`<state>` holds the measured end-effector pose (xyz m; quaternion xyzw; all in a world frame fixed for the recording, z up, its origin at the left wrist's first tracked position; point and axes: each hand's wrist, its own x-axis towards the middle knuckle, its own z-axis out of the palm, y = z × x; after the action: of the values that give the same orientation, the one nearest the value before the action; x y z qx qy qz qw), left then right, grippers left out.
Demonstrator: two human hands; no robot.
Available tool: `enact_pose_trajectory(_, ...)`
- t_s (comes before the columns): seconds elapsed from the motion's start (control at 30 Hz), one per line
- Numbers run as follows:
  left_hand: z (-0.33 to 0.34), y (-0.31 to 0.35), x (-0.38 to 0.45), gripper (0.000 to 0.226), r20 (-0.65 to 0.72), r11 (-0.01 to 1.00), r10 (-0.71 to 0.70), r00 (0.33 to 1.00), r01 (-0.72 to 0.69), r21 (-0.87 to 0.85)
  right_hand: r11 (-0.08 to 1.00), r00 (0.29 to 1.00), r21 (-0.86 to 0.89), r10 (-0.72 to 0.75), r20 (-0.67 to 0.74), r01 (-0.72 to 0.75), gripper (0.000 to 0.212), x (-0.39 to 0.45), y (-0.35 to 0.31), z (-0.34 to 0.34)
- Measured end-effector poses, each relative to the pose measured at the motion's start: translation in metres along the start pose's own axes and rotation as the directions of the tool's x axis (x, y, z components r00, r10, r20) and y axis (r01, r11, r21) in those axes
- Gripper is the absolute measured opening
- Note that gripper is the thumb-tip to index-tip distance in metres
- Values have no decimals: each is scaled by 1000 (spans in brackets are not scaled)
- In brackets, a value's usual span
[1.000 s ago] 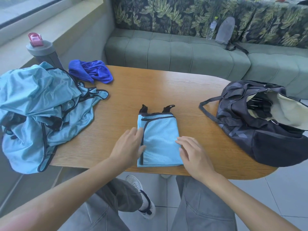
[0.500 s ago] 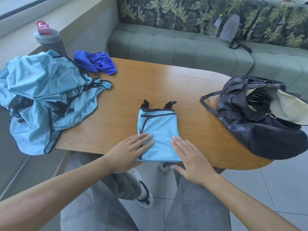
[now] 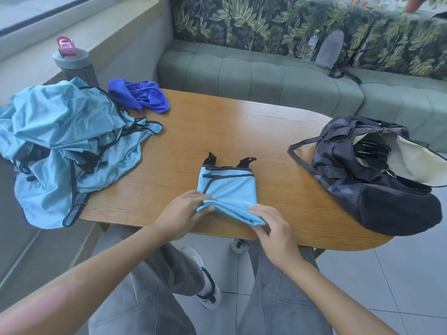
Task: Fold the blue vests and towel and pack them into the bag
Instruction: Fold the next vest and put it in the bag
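Both hands have gone from pressing flat to lifting: left hand (image 3: 182, 211) and right hand (image 3: 271, 223) pinch the near hem of the folded light-blue mesh vest (image 3: 229, 189) at the wooden bench (image 3: 242, 131) edge; best bring it over evenly, corners matched.

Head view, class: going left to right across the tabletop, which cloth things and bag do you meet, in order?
Vest pile → towel → folded vest, gripped at its near edge by the left hand and right hand → bag.
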<state>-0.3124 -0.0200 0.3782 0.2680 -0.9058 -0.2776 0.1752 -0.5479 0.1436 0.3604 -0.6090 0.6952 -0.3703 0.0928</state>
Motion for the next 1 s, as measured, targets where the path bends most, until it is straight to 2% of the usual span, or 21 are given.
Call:
enact_pose_trajectory(0.1, 3, -4, 8, 54, -69, 971, -195, 978, 183, -152, 972, 977, 163, 189, -103, -170, 8, 18, -20, 6)
enact_pose_trajectory(0.13, 5, -5, 10, 46, -88, 957, -232, 969, 211, -198, 953, 966, 208, 241, -94, -218, 7, 26, -23, 8)
enact_pose_trajectory(0.23, 6, -1, 20, 19, -140, 926, -283, 949, 232, -299, 917, 945, 264, 323, -47, -300, 24, 47, -22, 13)
enact_pose_trajectory(0.3, 6, 0, 31, 16, -175, 912, -342, 923, 281, -299, 925, 944, 226, 326, -54, -306, 23, 63, -19, 16)
enact_pose_trajectory(0.5, 9, -11, 64, 35, -240, 860, -509, 827, 478, -177, 910, 910, -19, 413, -23, -414, 24, 109, -6, 24)
enact_pose_trajectory(0.63, 10, -13, 79, 40, -270, 831, -550, 790, 550, -82, 848, 861, -174, 508, 2, -500, 32, 123, -7, 28)
enact_pose_trajectory(0.73, 9, -8, 83, 40, -283, 806, -561, 778, 591, 24, 808, 826, -206, 564, 1, -552, 36, 131, -10, 26)
enact_pose_trajectory(0.77, 9, -6, 84, 36, -304, 804, -536, 788, 586, 102, 796, 818, -234, 575, 4, -558, 37, 133, -11, 25)
enact_pose_trajectory(0.8, 7, -5, 85, 30, -348, 821, -445, 825, 531, 210, 788, 822, -288, 570, 5, -545, 36, 134, -12, 24)
enact_pose_trajectory(0.87, 6, -6, 87, 27, -377, 846, -96, 921, 275, 456, 777, 857, -415, 514, -15, -473, 35, 135, -15, 23)
enact_pose_trajectory(0.93, 6, -10, 95, 44, -225, 818, 226, 948, -59, 572, 798, 913, -457, 398, -89, -392, 33, 132, -15, 25)
enact_pose_trajectory(0.97, 6, -11, 99, 50, -124, 802, 301, 945, -181, 569, 813, 936, -468, 332, -116, -346, 37, 130, -13, 27)
enact_pose_trajectory(1.0, 6, -13, 103, 54, -20, 799, 312, 950, -251, 547, 821, 954, -487, 274, -122, -299, 45, 129, -11, 29)
